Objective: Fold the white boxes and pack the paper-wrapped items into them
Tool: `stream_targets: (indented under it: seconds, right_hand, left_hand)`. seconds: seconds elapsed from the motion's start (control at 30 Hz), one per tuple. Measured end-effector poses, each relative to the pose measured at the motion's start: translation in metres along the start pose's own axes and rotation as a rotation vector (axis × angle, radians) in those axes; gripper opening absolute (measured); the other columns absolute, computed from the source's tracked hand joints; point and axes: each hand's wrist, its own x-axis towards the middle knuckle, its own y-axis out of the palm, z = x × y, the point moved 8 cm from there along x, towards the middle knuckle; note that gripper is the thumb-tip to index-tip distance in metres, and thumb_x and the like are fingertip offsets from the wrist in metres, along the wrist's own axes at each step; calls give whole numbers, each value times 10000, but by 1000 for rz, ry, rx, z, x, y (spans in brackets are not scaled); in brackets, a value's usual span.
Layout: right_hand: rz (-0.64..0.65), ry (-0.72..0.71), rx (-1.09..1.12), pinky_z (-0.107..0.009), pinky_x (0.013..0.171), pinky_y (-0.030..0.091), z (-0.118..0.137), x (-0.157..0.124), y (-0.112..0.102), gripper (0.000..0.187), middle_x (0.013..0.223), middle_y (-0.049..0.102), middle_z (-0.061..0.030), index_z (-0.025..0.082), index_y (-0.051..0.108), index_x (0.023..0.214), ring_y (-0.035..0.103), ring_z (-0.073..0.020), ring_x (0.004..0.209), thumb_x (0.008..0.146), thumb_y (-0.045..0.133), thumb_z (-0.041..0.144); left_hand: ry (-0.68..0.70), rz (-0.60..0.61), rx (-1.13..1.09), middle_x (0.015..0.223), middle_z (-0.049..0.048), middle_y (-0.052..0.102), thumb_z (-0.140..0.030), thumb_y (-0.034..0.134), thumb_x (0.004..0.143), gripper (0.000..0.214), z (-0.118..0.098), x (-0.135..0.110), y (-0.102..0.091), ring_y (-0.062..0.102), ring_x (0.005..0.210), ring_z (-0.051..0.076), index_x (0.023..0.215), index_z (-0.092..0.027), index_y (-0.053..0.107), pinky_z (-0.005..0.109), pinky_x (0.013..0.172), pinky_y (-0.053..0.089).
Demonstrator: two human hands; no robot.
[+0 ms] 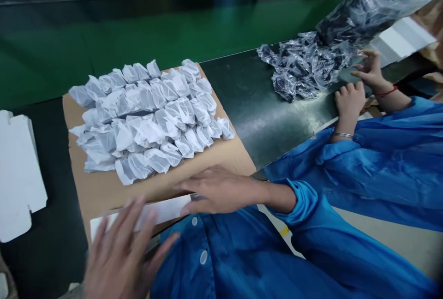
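A long, narrow white carton (168, 210) lies along the near edge of a brown cardboard sheet (231, 153), close to my body. My left hand (121, 248) is over its left part, fingers spread and blurred by motion; whether it touches the carton I cannot tell. At the carton's right end is my right hand (218, 190), its fingers stretched out and thumb apart, the thumb tip by the end of the carton. Beyond both hands, several rows of small items wrapped in white tissue (145, 119) cover most of the sheet; their contents are hidden.
Flat white carton blanks (20, 174) are stacked at the left on the dark green table (249, 105). At the right, a co-worker's hands (360, 89) are beside a heap of dark items in clear plastic bags (308, 66). A large clear bag (377, 3) stands behind it.
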Motion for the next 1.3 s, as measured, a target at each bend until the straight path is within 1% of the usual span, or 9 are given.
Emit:
stream_targets:
  seconds: [0.13, 0.27, 0.33, 0.43, 0.6, 0.73, 0.9, 1.13, 1.3]
  right_hand:
    - [-459, 409, -409, -324, 764, 488, -54, -28, -76, 431, 1145, 679, -127, 176, 596, 1303, 629, -261, 1024, 977, 549, 454]
    - [-321, 515, -276, -319, 785, 478, -102, -43, -93, 445, 1087, 699, -80, 202, 596, 1313, 645, -233, 934, 886, 674, 301]
    - [-401, 518, -186, -324, 813, 484, -116, -55, -96, 404, 1044, 715, -59, 204, 617, 1268, 655, -210, 898, 865, 652, 207]
    - [-651, 377, -51, -355, 884, 517, -118, -76, -91, 252, 1105, 715, -68, 196, 642, 1101, 670, -210, 1003, 855, 608, 152]
    - [-713, 105, -95, -452, 1072, 477, -101, -98, -58, 261, 1315, 647, -90, 218, 629, 1050, 565, -209, 1307, 948, 421, 97]
    - [-888, 411, -328, -390, 913, 549, -91, -125, -58, 311, 1247, 656, -102, 223, 598, 1250, 650, -220, 1120, 987, 435, 190]
    - [-626, 703, -596, -350, 674, 504, -83, -99, -34, 516, 910, 690, -106, 148, 613, 1280, 653, -250, 789, 943, 565, 537]
    - [-588, 295, -186, -383, 923, 547, -61, -89, -30, 400, 1225, 682, -100, 208, 531, 1340, 647, -229, 1086, 944, 586, 218]
    - [-471, 15, -115, -414, 993, 548, -15, -68, 3, 391, 1292, 639, -155, 163, 530, 1353, 609, -238, 1190, 966, 492, 125]
  left_hand:
    - [119, 65, 238, 1169, 166, 700, -398, 513, 980, 539, 3, 7, 17, 637, 1012, 317, 1441, -120, 480, 429, 868, 447]
    - [48, 60, 330, 1114, 173, 703, -451, 522, 965, 611, 9, 17, 20, 635, 902, 328, 1470, -114, 443, 418, 765, 447]
    - [60, 71, 312, 1191, 188, 679, -461, 524, 962, 637, 2, 22, 24, 634, 972, 345, 1485, -112, 421, 433, 808, 455]
    - [108, 97, 266, 1341, 191, 612, -420, 541, 962, 613, -12, 31, 33, 601, 1127, 352, 1490, -135, 416, 436, 879, 453]
    - [142, 223, 240, 1412, 174, 544, -134, 538, 917, 521, -20, 39, 51, 605, 1117, 348, 1416, -284, 526, 435, 805, 443]
    - [97, 247, 175, 1409, 159, 529, -1, 544, 828, 592, -19, 40, 53, 592, 1150, 344, 1295, -355, 627, 446, 793, 421]
    - [26, 194, 74, 1363, 119, 549, 29, 582, 806, 499, -24, 42, 50, 579, 1172, 303, 1083, -361, 722, 450, 841, 394]
    - [11, 103, -33, 1281, 89, 586, -35, 619, 876, 331, -23, 33, 40, 559, 1261, 292, 1016, -318, 718, 427, 917, 374]
    - [59, 57, -18, 1304, 117, 577, -26, 654, 858, 336, -23, 29, 36, 570, 1274, 304, 1069, -285, 691, 437, 946, 403]
